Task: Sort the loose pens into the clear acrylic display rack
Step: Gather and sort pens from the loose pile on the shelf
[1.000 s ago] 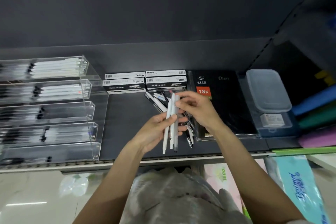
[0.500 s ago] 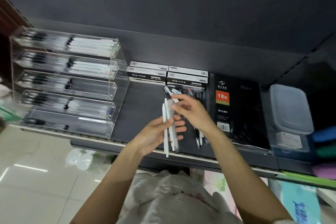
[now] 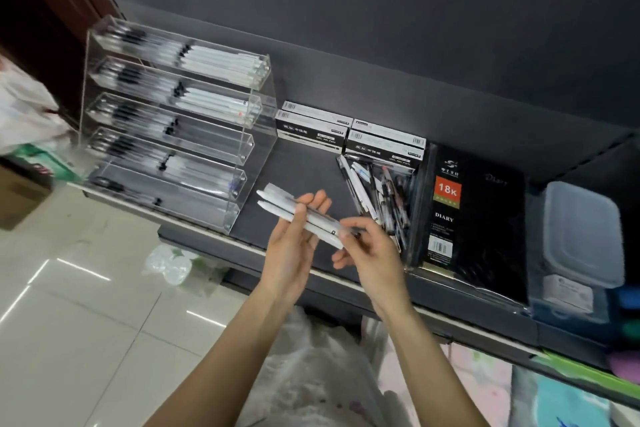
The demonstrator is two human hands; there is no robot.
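Note:
My left hand (image 3: 291, 250) holds a small bundle of white pens (image 3: 284, 205) across its fingers, above the shelf's front edge. The bundle's tips point left toward the clear acrylic display rack (image 3: 256, 149). My right hand (image 3: 372, 255) pinches the bundle's right end. The rack stands at the shelf's left and has several stepped trays, with white and black pens lying lengthwise in them. A pile of loose pens (image 3: 377, 191) lies on the dark shelf (image 3: 298, 166), just right of my hands.
Black-and-white pen boxes (image 3: 346, 133) are stacked at the back behind the loose pile. A black diary (image 3: 474, 218) lies to the right, then a lidded plastic box (image 3: 581, 236). A white plastic bag (image 3: 24, 118) sits at far left. Tiled floor lies below the shelf.
The bundle has swung from upright to lying sideways, tips toward the rack. Both hands have moved left, away from the loose pile. The view has turned left and tilted.

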